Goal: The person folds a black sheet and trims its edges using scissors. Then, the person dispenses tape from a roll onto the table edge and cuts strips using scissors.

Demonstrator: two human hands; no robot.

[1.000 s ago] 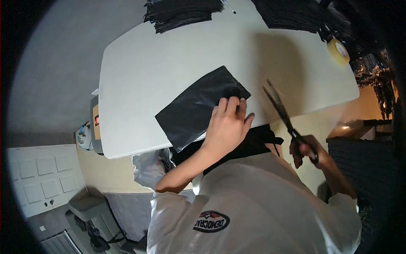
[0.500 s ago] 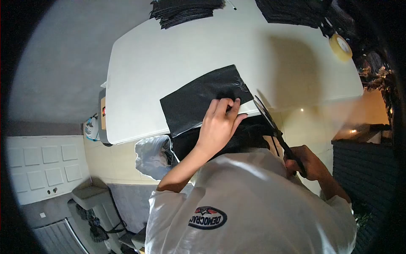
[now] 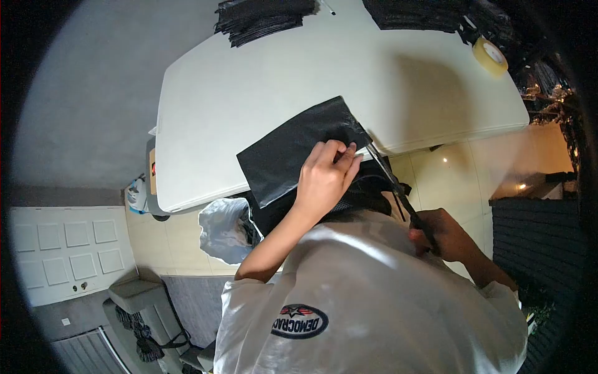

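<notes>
my left hand (image 3: 325, 179) bends onto the black sheet (image 3: 291, 151) on the table (image 3: 243, 93), pinching or not i can't tell from afar, while my right hand (image 3: 441, 234) wraps scissors (image 3: 393, 181) by its corner: likely snipping, needing stillness.

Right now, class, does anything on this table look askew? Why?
The black sheet under the left hand lies slanted, one corner past the table, and the far-left black stack looks ragged, its edges uneven.
</notes>
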